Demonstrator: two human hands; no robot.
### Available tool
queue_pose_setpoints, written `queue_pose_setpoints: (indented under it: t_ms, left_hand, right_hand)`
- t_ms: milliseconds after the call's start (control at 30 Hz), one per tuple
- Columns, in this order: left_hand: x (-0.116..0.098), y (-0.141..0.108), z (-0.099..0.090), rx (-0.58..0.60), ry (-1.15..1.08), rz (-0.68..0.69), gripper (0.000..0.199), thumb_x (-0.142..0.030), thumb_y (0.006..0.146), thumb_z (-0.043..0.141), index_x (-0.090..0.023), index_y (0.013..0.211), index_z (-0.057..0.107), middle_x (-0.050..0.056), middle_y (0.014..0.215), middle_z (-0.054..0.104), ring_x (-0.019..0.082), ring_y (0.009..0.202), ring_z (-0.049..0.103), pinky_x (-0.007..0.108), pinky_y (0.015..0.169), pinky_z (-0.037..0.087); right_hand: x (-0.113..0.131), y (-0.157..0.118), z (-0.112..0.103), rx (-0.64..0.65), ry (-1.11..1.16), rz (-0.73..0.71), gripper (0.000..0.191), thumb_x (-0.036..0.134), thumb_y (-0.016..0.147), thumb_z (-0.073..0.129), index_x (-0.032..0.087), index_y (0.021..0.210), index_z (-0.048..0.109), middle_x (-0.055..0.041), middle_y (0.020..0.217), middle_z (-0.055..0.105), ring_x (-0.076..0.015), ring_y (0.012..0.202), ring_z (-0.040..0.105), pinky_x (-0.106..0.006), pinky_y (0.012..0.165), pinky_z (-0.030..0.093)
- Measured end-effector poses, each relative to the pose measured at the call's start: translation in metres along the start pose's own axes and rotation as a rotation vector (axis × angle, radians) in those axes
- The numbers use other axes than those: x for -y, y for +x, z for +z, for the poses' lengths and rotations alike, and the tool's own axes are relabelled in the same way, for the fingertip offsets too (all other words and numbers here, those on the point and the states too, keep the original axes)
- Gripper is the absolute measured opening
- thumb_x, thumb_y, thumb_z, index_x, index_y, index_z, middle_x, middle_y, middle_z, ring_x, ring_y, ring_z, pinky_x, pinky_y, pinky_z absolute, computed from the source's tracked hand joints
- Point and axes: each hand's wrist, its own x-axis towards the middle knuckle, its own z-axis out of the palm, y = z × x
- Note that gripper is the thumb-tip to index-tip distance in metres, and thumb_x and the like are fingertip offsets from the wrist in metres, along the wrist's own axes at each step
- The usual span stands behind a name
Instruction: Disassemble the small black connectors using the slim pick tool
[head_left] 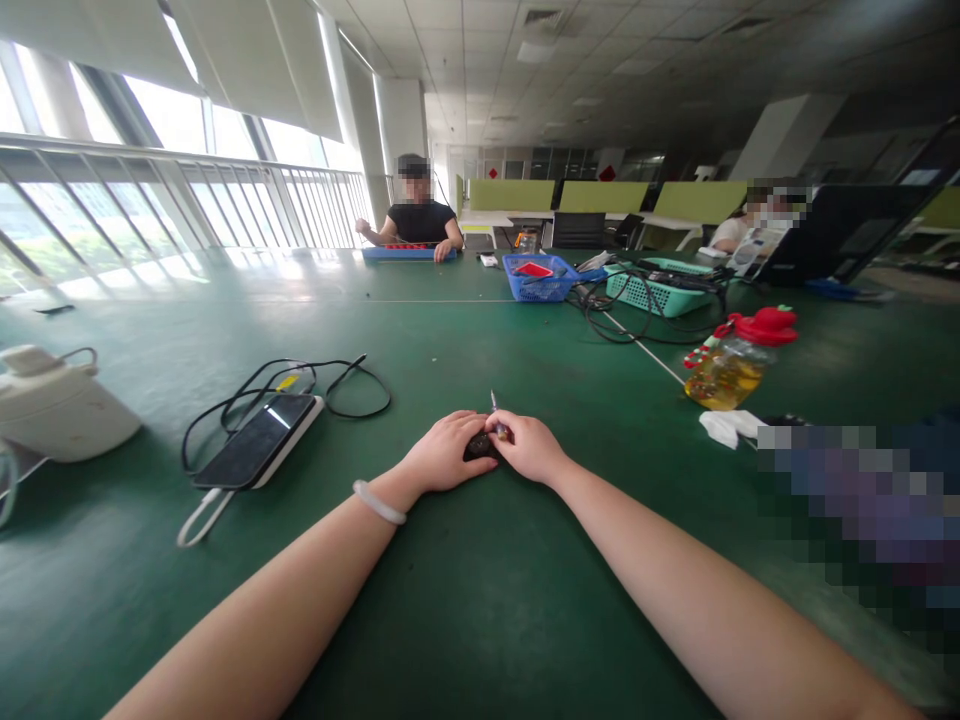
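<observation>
Pointing forward, the slim tool point(502, 432) slants slightly left.

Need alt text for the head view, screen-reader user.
A left hand cups a small dark object on a green table while the right hand beside it grips a slim pen-like tool. A phone lies to the left, a red-lidded bottle is to the right, and a person sits opposite.

place: open-plan office | signs: green desk partitions point(512, 194), black chair point(578, 230), panelled ceiling point(457, 45)
</observation>
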Motion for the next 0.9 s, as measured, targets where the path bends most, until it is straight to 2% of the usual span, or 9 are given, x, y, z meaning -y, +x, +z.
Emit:
queue_pose_setpoints:
  t_ms: [200, 300, 467, 633, 767, 900]
  left_hand:
    - [0.004, -0.007, -0.005, 0.052, -0.082, -0.035, 0.071, -0.051, 0.077, 0.065, -0.020, 0.136, 0.039, 0.013, 0.141, 0.045, 0.029, 0.128, 0.043, 0.046, 0.107, 0.035]
    - [0.005, -0.009, -0.011, 0.068, -0.169, -0.066, 0.073, -0.047, 0.078, 0.065, -0.021, 0.139, 0.035, 0.013, 0.143, 0.043, 0.028, 0.129, 0.042, 0.044, 0.108, 0.035]
    - [0.007, -0.010, -0.017, 0.015, -0.309, -0.084, 0.061, -0.034, 0.075, 0.069, -0.020, 0.128, 0.044, 0.010, 0.129, 0.054, 0.025, 0.117, 0.053, 0.039, 0.102, 0.042]
    - [0.007, -0.012, -0.016, -0.062, -0.357, -0.087, 0.047, -0.029, 0.072, 0.071, -0.021, 0.112, 0.049, 0.008, 0.122, 0.056, 0.024, 0.110, 0.055, 0.038, 0.097, 0.044]
    - [0.006, -0.011, -0.015, -0.043, -0.318, -0.101, 0.040, -0.028, 0.077, 0.067, -0.023, 0.113, 0.051, 0.006, 0.114, 0.060, 0.022, 0.106, 0.056, 0.037, 0.094, 0.046]
    - [0.004, -0.009, -0.017, 0.003, -0.270, -0.051, 0.028, -0.027, 0.082, 0.062, -0.024, 0.110, 0.057, 0.004, 0.109, 0.064, 0.022, 0.104, 0.057, 0.037, 0.096, 0.045]
  right_hand:
    - [-0.007, 0.002, -0.002, -0.019, 0.183, 0.025, 0.013, 0.024, 0.080, 0.055, 0.020, 0.090, 0.062, 0.0041, 0.064, 0.057, -0.0112, 0.056, 0.049, -0.022, 0.057, 0.036]
    - [-0.009, 0.002, -0.004, -0.013, 0.237, 0.040, 0.014, 0.026, 0.080, 0.054, 0.019, 0.090, 0.062, 0.0053, 0.061, 0.052, -0.0106, 0.055, 0.047, -0.022, 0.056, 0.036]
    - [-0.009, 0.000, -0.007, 0.011, 0.266, 0.036, 0.015, 0.027, 0.081, 0.054, 0.019, 0.091, 0.063, 0.0060, 0.058, 0.050, -0.0101, 0.054, 0.045, -0.022, 0.054, 0.034]
    - [-0.009, -0.004, -0.006, -0.036, 0.363, 0.068, 0.021, 0.032, 0.084, 0.052, 0.019, 0.096, 0.064, 0.0042, 0.061, 0.054, -0.0103, 0.052, 0.047, -0.022, 0.053, 0.038]
    - [-0.003, -0.007, -0.005, -0.130, 0.459, 0.085, 0.031, 0.036, 0.086, 0.051, 0.020, 0.108, 0.064, 0.0017, 0.066, 0.058, -0.0094, 0.049, 0.047, -0.023, 0.050, 0.040]
    - [0.007, -0.013, -0.007, -0.203, 0.434, 0.029, 0.030, 0.037, 0.087, 0.051, 0.020, 0.106, 0.066, -0.0005, 0.069, 0.061, -0.0092, 0.049, 0.047, -0.023, 0.049, 0.042]
